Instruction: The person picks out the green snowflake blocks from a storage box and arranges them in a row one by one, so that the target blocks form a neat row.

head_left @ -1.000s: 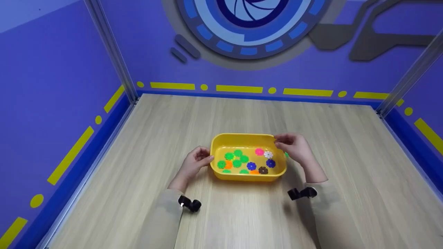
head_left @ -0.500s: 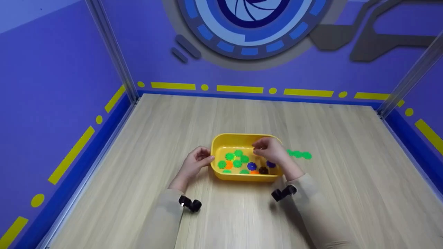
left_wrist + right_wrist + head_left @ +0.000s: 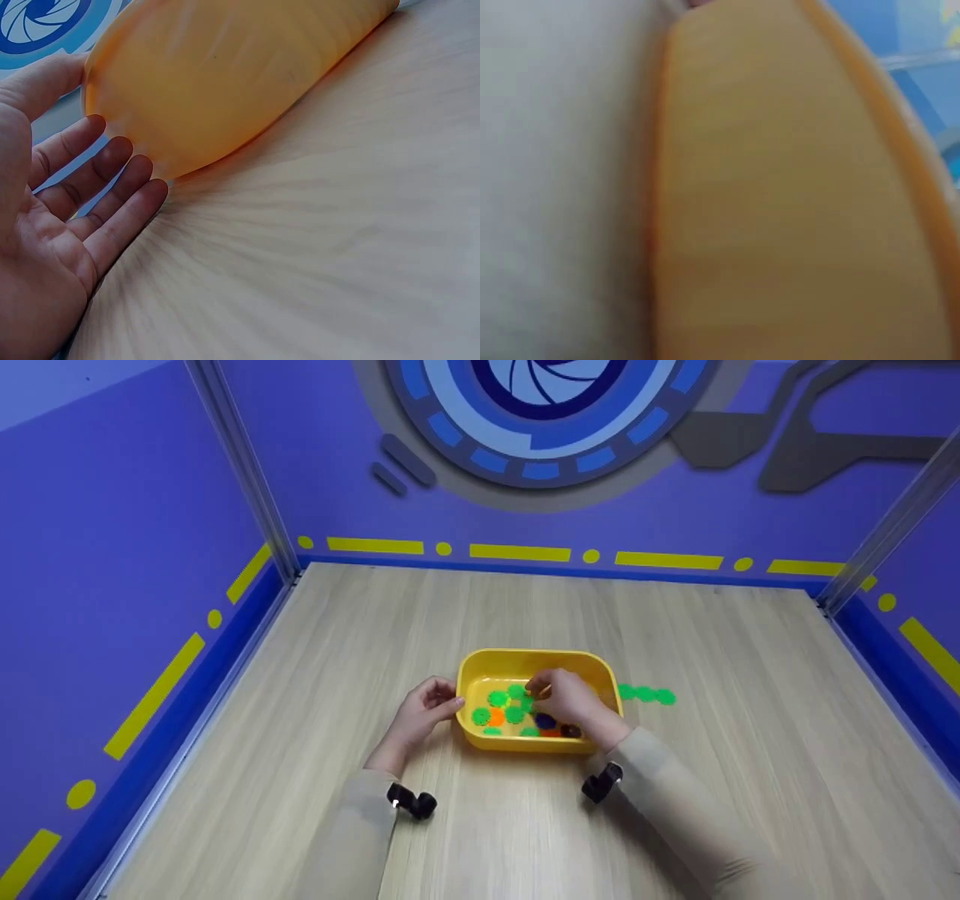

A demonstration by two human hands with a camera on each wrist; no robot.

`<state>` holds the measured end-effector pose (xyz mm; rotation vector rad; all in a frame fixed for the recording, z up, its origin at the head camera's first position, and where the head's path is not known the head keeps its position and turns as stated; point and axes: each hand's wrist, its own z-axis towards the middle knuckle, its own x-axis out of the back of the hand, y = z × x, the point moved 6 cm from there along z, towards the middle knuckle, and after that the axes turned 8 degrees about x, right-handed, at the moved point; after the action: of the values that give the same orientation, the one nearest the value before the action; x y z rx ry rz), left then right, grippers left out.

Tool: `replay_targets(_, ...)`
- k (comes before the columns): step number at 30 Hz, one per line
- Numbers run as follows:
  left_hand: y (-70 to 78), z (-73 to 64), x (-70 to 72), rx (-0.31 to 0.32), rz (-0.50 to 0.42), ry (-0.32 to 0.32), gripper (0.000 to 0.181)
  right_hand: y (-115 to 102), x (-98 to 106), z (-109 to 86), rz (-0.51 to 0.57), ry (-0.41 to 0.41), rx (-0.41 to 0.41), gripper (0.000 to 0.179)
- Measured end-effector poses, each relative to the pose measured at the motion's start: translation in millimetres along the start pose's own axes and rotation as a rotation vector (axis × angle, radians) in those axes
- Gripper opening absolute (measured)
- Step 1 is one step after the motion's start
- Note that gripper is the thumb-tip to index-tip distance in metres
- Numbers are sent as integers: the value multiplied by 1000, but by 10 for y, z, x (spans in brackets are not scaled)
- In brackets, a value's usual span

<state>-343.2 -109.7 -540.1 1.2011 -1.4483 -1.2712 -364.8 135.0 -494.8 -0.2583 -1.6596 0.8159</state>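
Observation:
A yellow plastic tub (image 3: pixel 536 745) stands on the table, holding notched snowflake discs. Green discs (image 3: pixel 497 700) cluster in its left half around an orange disc (image 3: pixel 496 716); a dark blue disc (image 3: pixel 545 721) and a brown disc (image 3: pixel 571 731) lie nearer the front right. My left hand (image 3: pixel 420 712) holds the tub's left end, thumb at the rim, fingertips against the outer wall (image 3: pixel 225 82). My right hand (image 3: pixel 566 697) reaches inside, with a gap between thumb and forefinger right at a green disc. It covers the tub's right part. In the right wrist view only the tub's outer wall (image 3: pixel 780 187) shows.
A row of joined green discs (image 3: pixel 646 694) lies on the table just right of the tub. The wooden tabletop (image 3: pixel 360 630) is bounded by blue panels (image 3: pixel 112 547) at the back and both sides. Black wrist cameras (image 3: pixel 412 802) sit on both sleeves.
My right hand has moved left from the tub's right rim to the green discs inside, uncovering the green row outside. The left hand keeps its place at the left end.

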Motion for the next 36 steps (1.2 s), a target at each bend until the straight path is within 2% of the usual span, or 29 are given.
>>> replay_targets(10, -9, -2, -5, 2, 10, 8, 25, -44, -101, 35, -139, -8, 106, 34)
replay_targets(19, 16, -6, 5, -6, 18, 7, 24, -39, -26, -4, -193, 20, 105, 24)
replay_targets(26, 4, 5, 5, -2, 25, 12, 27, -16, 56, -48, -118, 11, 47, 16)
replay_targets(33, 4, -1, -3, 6, 10, 10, 27, 47, 144, -119, -11, 17, -28, 17)
replay_targets(36, 6, 2, 0, 6, 11, 5, 28, 52, 197, -148, 12, 29, -35, 17)
